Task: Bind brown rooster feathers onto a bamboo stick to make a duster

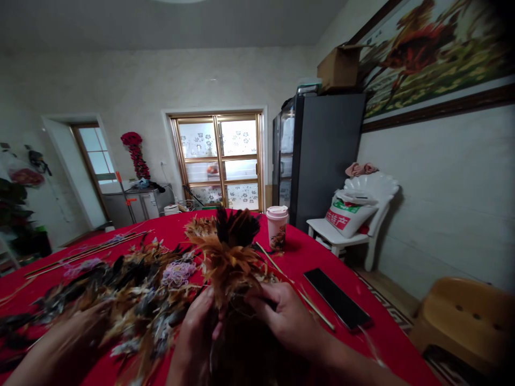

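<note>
Rust-brown feather bunch [229,257] stands at the near centre of the red tablecloth [386,335], pinched at its base by the left hand [197,335] and right hand [281,316], fingers curled. A slackened pinch could shed feathers into the loose feather heap [132,292] to the left.

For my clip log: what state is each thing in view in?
Feather bundle, upright, held.
Left hand, gripping bundle.
Right hand, touching bundle.
Loose feathers, heaped on red tablecloth.
Lidded cup, upright.
Glass door, shut.
</note>
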A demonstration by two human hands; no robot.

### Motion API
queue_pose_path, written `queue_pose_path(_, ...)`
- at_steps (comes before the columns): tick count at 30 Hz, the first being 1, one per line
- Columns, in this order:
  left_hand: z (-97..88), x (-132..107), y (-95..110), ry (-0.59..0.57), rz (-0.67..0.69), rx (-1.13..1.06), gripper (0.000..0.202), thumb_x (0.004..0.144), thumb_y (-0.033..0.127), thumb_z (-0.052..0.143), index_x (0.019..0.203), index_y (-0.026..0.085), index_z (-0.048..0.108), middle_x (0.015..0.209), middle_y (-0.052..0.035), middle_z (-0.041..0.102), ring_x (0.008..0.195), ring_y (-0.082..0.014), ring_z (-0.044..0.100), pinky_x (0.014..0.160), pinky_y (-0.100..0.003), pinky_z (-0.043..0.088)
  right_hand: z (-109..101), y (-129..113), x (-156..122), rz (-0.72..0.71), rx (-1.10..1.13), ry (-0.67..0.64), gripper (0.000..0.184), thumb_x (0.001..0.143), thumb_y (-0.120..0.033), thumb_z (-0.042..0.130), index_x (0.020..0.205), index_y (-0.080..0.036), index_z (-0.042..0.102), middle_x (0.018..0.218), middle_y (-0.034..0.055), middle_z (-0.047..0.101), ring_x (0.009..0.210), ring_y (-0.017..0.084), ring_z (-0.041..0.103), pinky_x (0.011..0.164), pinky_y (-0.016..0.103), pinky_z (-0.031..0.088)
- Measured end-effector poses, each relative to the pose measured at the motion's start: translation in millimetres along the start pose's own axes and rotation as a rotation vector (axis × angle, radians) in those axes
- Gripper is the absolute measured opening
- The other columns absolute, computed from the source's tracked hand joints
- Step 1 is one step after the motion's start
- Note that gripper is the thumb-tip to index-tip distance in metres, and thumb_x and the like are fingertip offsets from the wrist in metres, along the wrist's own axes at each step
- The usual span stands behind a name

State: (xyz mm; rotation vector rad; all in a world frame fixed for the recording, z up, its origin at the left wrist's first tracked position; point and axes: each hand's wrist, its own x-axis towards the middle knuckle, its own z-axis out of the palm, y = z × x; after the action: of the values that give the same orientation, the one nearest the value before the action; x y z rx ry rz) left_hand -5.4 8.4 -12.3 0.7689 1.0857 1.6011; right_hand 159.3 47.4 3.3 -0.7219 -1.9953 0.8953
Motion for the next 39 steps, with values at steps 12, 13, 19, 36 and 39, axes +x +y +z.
queue_pose_path(12,-2.9,-4,3,-0.182,-0.126,-0.184,0.022,0.068,0.035,0.068,0.067,0.015,0.059,0.041,0.0061,0.040,0.036,-0.0038,0.025,0.035,-0.016,0.017,-12,-3,3,-0.020,-0.087,0.028,0.020,0.084,-0.017,0.047,0.079,-0.014,0.067,0.070,0.0015,0.064,0.065,0.013,0.057,0.061,0.020,0.041)
queue_pose_path(13,-2.2,-4,4,-0.171,-0.131,-0.188,0.022,0.066,0.035,0.070,0.067,0.015,0.059,0.043,0.0060,0.041,0.037,-0.0038,0.026,0.036,-0.016,0.018,-12,-3,2,-0.024,-0.086,0.026,0.020,0.084,-0.016,0.047,0.080,-0.014,0.067,0.070,0.0013,0.064,0.065,0.012,0.057,0.061,0.019,0.040)
queue_pose_path(19,5.8,-9,10,-0.172,-0.071,-0.139,0.021,0.068,0.035,0.067,0.069,0.015,0.060,0.051,0.0023,0.049,0.043,-0.0069,0.036,0.042,-0.019,0.032,-13,-5,2,-0.049,-0.154,0.020,0.019,0.085,-0.016,0.047,0.077,-0.015,0.064,0.069,0.0002,0.063,0.064,0.011,0.056,0.061,0.019,0.039)
queue_pose_path(36,2.9,-10,11,-0.093,0.060,0.121,0.037,0.072,0.046,0.062,0.051,0.017,0.049,0.046,0.0044,0.037,0.041,-0.0074,0.026,0.038,-0.019,0.022,-51,-7,5,0.009,-0.307,-0.110,0.020,0.085,-0.020,0.049,0.083,-0.017,0.068,0.077,0.0017,0.068,0.069,0.013,0.060,0.065,0.020,0.041)
queue_pose_path(39,5.4,-14,9,-0.080,0.009,0.123,0.032,0.067,0.043,0.068,0.052,0.020,0.054,0.043,0.0041,0.040,0.039,-0.0090,0.030,0.036,-0.020,0.026,-55,-8,6,-0.026,-0.406,-0.217,0.019,0.082,-0.019,0.052,0.091,-0.019,0.069,0.087,0.0030,0.068,0.079,0.016,0.061,0.071,0.023,0.042)
